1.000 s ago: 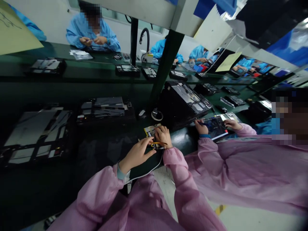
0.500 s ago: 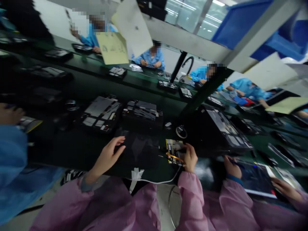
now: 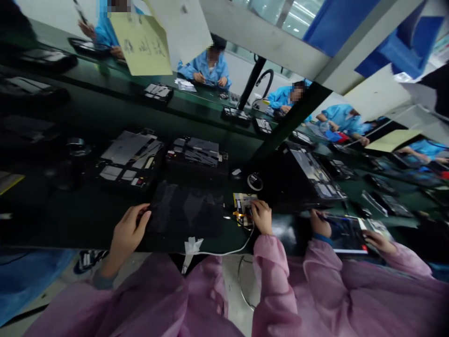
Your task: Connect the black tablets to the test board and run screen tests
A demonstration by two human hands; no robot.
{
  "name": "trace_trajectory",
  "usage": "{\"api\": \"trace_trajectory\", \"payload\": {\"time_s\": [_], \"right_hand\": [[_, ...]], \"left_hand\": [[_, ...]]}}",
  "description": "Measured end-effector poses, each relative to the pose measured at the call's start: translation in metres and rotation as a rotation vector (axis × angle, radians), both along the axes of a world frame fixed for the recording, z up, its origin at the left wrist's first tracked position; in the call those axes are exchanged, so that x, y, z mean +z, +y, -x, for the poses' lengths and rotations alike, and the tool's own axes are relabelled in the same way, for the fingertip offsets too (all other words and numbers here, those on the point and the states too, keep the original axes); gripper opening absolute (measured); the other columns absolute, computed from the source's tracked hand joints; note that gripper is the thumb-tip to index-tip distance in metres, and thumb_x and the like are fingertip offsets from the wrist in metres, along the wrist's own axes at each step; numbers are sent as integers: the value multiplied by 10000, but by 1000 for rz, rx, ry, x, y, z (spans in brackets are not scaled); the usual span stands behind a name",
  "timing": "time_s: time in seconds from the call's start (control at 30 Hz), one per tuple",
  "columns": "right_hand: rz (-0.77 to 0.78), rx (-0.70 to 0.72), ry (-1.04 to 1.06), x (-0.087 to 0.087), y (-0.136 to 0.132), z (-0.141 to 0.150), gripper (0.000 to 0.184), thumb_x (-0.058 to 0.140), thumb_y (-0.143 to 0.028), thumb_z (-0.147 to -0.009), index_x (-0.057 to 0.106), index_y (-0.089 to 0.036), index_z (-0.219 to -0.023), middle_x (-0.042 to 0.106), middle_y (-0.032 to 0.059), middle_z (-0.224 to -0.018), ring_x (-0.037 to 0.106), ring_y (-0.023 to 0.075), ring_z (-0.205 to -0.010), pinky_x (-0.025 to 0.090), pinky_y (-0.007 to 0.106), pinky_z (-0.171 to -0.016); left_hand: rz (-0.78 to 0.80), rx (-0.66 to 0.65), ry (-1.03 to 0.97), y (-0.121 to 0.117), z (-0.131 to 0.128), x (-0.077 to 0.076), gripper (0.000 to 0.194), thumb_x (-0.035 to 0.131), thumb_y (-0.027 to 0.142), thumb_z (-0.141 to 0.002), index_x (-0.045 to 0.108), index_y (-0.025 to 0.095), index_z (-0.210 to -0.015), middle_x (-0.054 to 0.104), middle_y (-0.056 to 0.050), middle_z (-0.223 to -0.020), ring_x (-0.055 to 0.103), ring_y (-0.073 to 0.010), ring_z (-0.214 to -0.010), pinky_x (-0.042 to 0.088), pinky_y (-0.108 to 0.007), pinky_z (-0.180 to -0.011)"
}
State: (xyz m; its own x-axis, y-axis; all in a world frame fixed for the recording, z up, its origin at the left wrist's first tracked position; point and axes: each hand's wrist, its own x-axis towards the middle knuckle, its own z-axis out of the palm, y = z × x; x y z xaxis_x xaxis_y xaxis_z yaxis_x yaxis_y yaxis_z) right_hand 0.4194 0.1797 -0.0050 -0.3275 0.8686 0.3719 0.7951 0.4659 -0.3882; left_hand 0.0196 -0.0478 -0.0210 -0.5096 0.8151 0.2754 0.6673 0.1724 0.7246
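Note:
My left hand [image 3: 126, 231] rests with fingers spread on the left edge of a dark flat mat [image 3: 185, 209] lying on the green bench. My right hand [image 3: 262, 216] is curled over a small yellow-and-black part [image 3: 242, 204] with an orange strip, at the mat's right end; what its fingertips pinch is too small to make out. A white cable [image 3: 224, 252] runs along the bench's front edge below the part.
Two open black device trays [image 3: 129, 159] [image 3: 196, 154] sit behind the mat. A tilted black device [image 3: 308, 175] and a tape roll [image 3: 255, 181] stand to the right. A co-worker's hands [image 3: 321, 223] work on a tablet [image 3: 345, 234] beside me. Others sit across the conveyor.
My left hand has left the small part and moved left to the mat's left edge. My right hand stays on the part. The view has swung left.

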Motion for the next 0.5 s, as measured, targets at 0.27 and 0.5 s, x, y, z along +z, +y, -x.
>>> {"api": "trace_trajectory", "payload": {"time_s": [0.27,0.5], "right_hand": [[-20,75,-58,-4,2,8,298,447,-288,-931,706,-206,-1052,634,94,-1070,550,242,-1011,454,402,-912],[-67,77,-157,-3,1,11,293,445,-248,-939,681,-208,-1109,625,97,-1084,532,246,-1005,445,393,-878]], "left_hand": [[29,28,71,-1,0,-2,408,378,524,-933,574,209,-1104,643,-94,-1043,640,-265,-953,499,-389,-843],[28,27,92,-1,-1,1,417,378,520,-934,578,192,-1095,641,-107,-1023,636,-271,-926,500,-400,-825]]}}
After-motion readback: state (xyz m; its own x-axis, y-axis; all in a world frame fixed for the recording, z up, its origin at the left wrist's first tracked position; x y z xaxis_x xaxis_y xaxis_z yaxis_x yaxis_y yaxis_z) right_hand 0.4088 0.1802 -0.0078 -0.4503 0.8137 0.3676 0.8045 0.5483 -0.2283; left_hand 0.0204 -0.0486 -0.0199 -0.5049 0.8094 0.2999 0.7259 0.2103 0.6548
